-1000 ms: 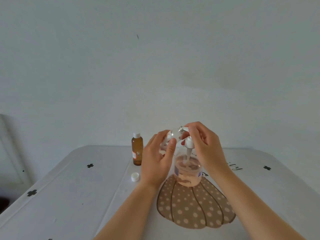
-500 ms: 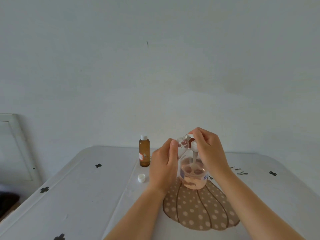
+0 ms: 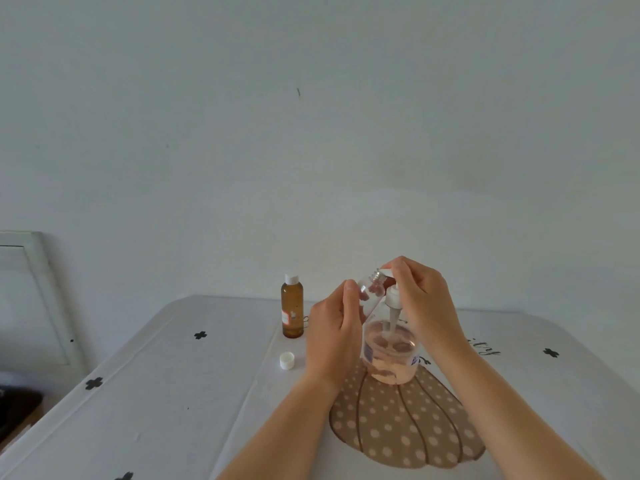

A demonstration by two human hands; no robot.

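Observation:
A clear pump bottle (image 3: 391, 358) with pinkish liquid stands on the table, on a brown dotted pumpkin print. My right hand (image 3: 424, 306) is curled over its white pump head (image 3: 393, 296), fingertips on the nozzle. My left hand (image 3: 334, 336) grips a small clear bottle (image 3: 370, 291), tilted with its open threaded neck up against the pump nozzle. The small bottle's lower part is hidden behind my left fingers.
An amber bottle with a white cap (image 3: 292, 306) stands at the back of the table (image 3: 173, 393). A loose white cap (image 3: 286, 361) lies left of my left hand. A white frame (image 3: 34, 289) leans at the far left; a white wall stands behind.
The view has drifted, so things sit further right in the frame. My left hand closed around the small bottle and brought its neck to the nozzle. My right hand stays on the pump.

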